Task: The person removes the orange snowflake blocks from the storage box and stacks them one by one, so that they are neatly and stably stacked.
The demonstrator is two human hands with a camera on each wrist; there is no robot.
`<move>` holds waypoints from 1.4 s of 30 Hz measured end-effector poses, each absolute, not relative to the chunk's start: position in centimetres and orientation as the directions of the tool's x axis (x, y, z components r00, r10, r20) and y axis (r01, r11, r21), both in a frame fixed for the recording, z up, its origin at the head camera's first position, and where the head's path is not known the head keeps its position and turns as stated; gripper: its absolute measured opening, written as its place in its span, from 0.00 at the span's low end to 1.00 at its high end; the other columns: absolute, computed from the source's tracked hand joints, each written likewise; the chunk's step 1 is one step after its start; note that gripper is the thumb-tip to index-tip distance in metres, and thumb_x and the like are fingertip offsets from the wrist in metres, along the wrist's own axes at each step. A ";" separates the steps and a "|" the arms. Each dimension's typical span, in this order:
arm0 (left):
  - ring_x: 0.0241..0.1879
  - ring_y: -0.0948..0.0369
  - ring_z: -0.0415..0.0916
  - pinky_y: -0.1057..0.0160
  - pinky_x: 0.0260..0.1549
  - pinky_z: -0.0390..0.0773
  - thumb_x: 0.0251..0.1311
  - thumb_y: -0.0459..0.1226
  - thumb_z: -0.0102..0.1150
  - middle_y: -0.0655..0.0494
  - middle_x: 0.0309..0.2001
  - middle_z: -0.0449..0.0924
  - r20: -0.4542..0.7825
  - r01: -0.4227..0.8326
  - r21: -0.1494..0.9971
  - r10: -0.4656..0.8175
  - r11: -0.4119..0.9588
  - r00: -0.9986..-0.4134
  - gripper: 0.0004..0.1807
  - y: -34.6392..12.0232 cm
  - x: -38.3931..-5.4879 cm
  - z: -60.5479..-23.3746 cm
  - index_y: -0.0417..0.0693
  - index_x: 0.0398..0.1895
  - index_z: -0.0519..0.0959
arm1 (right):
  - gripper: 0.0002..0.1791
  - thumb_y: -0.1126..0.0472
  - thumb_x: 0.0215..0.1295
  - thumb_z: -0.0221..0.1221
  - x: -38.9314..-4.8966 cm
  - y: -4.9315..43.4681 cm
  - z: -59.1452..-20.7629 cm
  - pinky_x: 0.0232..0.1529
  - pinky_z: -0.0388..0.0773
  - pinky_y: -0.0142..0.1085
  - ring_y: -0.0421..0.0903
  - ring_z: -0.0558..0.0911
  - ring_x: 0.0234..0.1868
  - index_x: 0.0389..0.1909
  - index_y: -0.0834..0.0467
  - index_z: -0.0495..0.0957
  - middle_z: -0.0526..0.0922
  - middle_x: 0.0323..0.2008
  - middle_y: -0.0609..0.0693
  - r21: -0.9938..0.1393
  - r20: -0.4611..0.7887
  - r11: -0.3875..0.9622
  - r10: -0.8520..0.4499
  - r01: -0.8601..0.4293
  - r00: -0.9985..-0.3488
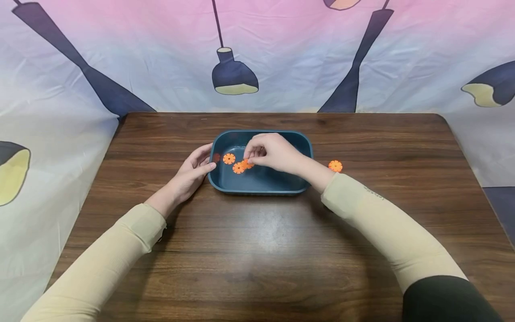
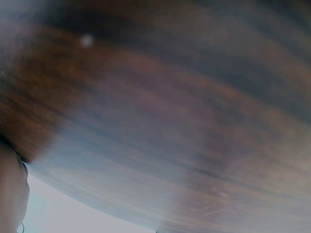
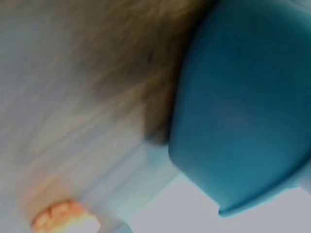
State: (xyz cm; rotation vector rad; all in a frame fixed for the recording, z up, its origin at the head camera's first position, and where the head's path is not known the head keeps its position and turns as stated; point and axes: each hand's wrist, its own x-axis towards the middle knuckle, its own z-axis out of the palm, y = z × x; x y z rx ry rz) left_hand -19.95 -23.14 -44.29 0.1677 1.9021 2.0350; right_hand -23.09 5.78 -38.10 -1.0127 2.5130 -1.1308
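Observation:
A dark teal plastic basin (image 1: pixel 273 185) with rounded corners sits on the table. My left hand (image 1: pixel 191 176) grips its left end, thumb on the rim and fingers along the outer wall. Inside, toward the left, lie an orange notched plastic disc (image 1: pixel 229 158) and a second orange disc (image 1: pixel 238 167). My right hand (image 1: pixel 277 152) reaches over the right rim and pinches a third orange disc (image 1: pixel 248 163) low in the basin, partly covered by the fingertips. Another orange disc (image 1: pixel 335 166) lies on the table to the right of the basin, close to the right forearm.
The brown wood-grain table (image 1: pixel 257 250) reaches back to a hanging cloth (image 1: pixel 281 49) printed with lamps. The basin's outer wall (image 3: pixel 243 107) fills much of the right wrist view. The left wrist view is mostly blurred tabletop (image 2: pixel 170 111).

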 end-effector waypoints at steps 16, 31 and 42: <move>0.74 0.62 0.64 0.76 0.64 0.73 0.78 0.28 0.50 0.62 0.73 0.66 -0.151 -0.171 0.985 0.332 -0.033 -0.931 0.32 -23.2 -20.0 -44.3 0.48 0.83 0.59 | 0.06 0.68 0.70 0.68 -23.3 13.4 -36.5 0.41 0.82 0.29 0.42 0.84 0.36 0.44 0.59 0.89 0.89 0.40 0.55 -0.786 0.138 0.479 -0.480 -0.391 -0.866; 0.74 0.61 0.64 0.76 0.63 0.74 0.78 0.29 0.50 0.56 0.75 0.64 -0.161 -0.180 0.983 0.324 -0.030 -0.932 0.34 -23.1 -20.0 -44.2 0.47 0.84 0.57 | 0.06 0.66 0.69 0.69 -22.2 20.1 -36.6 0.41 0.79 0.25 0.39 0.81 0.37 0.44 0.57 0.90 0.86 0.34 0.42 -0.785 0.110 0.550 -0.327 -0.284 -0.939; 0.74 0.61 0.64 0.76 0.63 0.74 0.78 0.28 0.50 0.54 0.77 0.62 -0.162 -0.182 0.983 0.323 -0.033 -0.932 0.34 -23.1 -20.0 -44.2 0.46 0.84 0.57 | 0.07 0.66 0.68 0.70 -21.5 23.3 -38.1 0.38 0.79 0.24 0.40 0.85 0.34 0.45 0.59 0.90 0.86 0.31 0.37 -0.762 0.043 0.615 -0.268 -0.205 -0.963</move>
